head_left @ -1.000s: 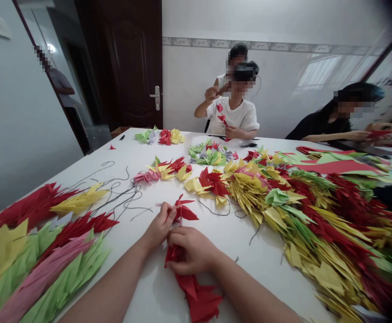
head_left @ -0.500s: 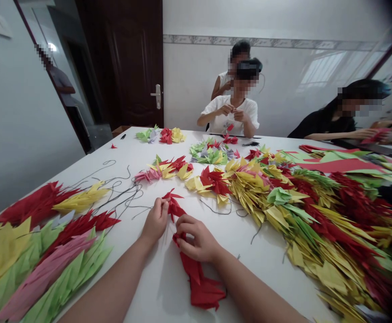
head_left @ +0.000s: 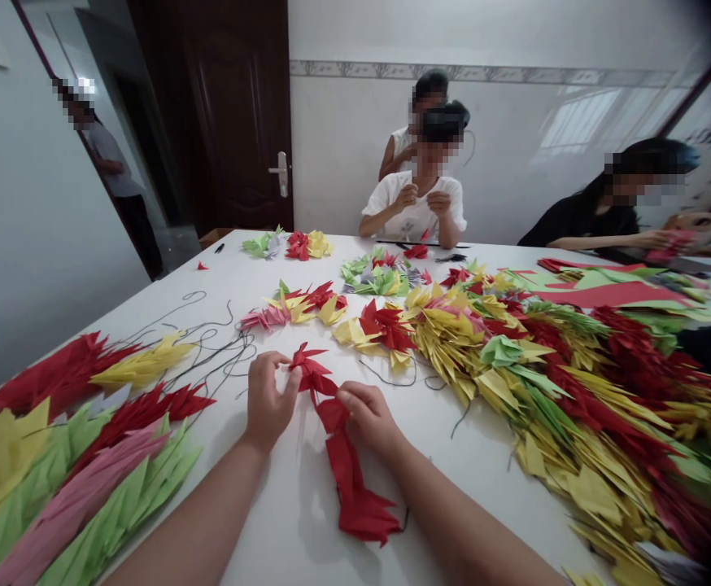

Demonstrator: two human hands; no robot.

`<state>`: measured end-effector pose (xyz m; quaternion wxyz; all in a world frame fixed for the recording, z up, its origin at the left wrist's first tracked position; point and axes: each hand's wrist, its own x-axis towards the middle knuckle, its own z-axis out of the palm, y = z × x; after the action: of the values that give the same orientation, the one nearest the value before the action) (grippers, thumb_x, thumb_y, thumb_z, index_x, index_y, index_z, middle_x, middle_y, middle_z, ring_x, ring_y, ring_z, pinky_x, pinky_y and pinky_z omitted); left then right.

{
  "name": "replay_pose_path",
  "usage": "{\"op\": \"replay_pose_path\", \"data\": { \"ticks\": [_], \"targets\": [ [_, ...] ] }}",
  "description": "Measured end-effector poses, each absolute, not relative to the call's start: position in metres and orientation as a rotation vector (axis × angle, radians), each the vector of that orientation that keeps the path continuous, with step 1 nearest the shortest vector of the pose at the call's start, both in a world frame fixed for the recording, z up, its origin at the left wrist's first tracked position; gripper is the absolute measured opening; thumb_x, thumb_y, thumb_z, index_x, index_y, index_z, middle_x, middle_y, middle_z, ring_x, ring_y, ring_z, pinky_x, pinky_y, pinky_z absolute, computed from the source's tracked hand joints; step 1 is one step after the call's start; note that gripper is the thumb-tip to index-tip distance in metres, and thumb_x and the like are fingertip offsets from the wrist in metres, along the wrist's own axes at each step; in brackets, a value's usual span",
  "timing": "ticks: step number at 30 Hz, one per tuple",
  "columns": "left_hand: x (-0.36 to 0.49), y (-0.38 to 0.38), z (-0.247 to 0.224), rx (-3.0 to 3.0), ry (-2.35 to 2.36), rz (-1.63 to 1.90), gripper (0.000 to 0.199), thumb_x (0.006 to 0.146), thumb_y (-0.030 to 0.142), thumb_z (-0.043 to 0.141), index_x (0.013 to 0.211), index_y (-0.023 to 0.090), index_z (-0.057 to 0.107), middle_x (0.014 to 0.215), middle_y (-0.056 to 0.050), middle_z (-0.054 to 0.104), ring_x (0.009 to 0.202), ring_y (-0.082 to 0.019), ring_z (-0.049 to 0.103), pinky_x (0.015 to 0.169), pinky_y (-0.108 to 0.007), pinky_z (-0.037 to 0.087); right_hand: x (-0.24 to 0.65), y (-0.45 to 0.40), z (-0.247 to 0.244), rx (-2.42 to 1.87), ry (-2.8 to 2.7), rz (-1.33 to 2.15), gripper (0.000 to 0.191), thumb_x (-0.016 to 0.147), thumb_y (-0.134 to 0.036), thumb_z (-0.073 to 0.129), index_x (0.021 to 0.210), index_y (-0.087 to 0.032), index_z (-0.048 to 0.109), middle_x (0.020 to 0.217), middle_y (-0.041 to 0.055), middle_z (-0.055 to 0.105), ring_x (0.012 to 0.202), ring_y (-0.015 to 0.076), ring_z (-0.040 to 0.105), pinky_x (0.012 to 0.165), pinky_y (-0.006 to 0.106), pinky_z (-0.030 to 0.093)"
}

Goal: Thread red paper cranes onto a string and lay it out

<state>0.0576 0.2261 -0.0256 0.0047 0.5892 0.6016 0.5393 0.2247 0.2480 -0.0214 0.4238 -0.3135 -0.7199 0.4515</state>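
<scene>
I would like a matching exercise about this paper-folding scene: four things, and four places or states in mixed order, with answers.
1. left hand
2. door
3. pink bundle
4. right hand

A. lies beside a light green bundle
B. is at the far end of the red paper strand
C. pinches that strand nearer the wearer
D. has a metal handle

Pairs: 1-B; 2-D; 3-A; 4-C

Left hand (head_left: 273, 403) and right hand (head_left: 371, 417) bare; fingers slender; wrists (head_left: 256, 443) narrow; forearms (head_left: 200, 496) smooth, uncovered as far as visible.
</scene>
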Motion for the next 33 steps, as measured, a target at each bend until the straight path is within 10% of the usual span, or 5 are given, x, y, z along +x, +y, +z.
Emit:
{"op": "replay_pose_path", "data": {
  "ticks": [10, 20, 33],
  "targets": [
    [0.067, 0.215, -0.016, 2.019, 1.567, 1.176, 0.026, 0.072, 0.044, 0.055, 0.076, 0.019, 0.051, 0.073, -0.002, 0.054, 0.069, -0.015, 0.048, 0.067, -0.027, 0.04, 0.226, 0.246, -0.022, -0.719, -1.876, 1.038, 0.025, 0.08, -0.028, 0.036, 0.081, -0.016, 0.058, 0.075, 0.0028, 0.061, 0.068, 0.0129, 0.054, 0.066, 0.025, 0.041],
    [0.062, 0.222, -0.014, 1.34, 1.034, 1.31, 0.005, 0.066, 0.022, 0.045, 0.064, 0.018, 0.047, 0.067, -0.002, 0.049, 0.066, -0.015, 0.047, 0.065, -0.028, 0.04, 0.222, 0.244, -0.017, -0.752, -1.869, 0.888, 0.011, 0.075, -0.025, 0.051, 0.069, -0.016, 0.052, 0.066, 0.0004, 0.057, 0.061, 0.0105, 0.049, 0.06, 0.022, 0.041],
    [0.064, 0.226, -0.017, 1.403, 1.191, 1.268, 0.025, 0.076, 0.039, 0.055, 0.068, 0.016, 0.048, 0.067, 0.002, 0.048, 0.068, -0.011, 0.046, 0.067, -0.022, 0.036, 0.22, 0.255, -0.027, -0.878, -1.656, 1.114, 0.024, 0.07, -0.035, 0.063, 0.065, -0.017, 0.046, 0.062, -0.0025, 0.05, 0.057, 0.0087, 0.045, 0.054, 0.02, 0.037]
  ]
}}
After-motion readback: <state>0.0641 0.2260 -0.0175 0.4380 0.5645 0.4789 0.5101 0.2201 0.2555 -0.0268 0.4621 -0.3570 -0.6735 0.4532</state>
